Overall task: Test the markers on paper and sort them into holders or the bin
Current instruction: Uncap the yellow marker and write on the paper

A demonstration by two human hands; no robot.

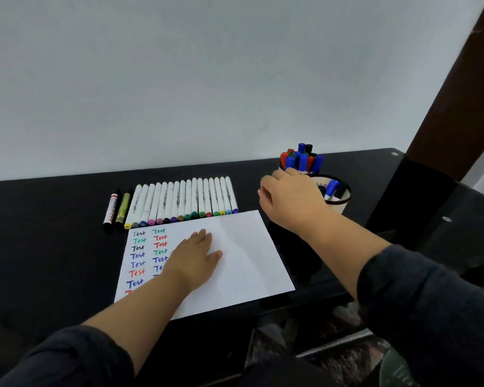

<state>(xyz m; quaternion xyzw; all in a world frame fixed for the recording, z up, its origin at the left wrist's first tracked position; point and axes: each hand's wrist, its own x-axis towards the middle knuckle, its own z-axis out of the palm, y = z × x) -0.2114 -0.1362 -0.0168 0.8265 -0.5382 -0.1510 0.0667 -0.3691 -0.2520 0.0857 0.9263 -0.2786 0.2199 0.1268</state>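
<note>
Already two columns of coloured "Test" marks fill the paper's [235,247] left part under the flat, released left hand [197,251], yet a row of white markers [185,199] just behind the paper looks untested — the right hand [288,196] hovers beside the holders [337,203], its grip hidden.

A black table [53,247] carried a white sheet of paper [243,255], a row of white markers [185,199], two darker markers [116,208] beside it, and two round holders [338,203]
</note>
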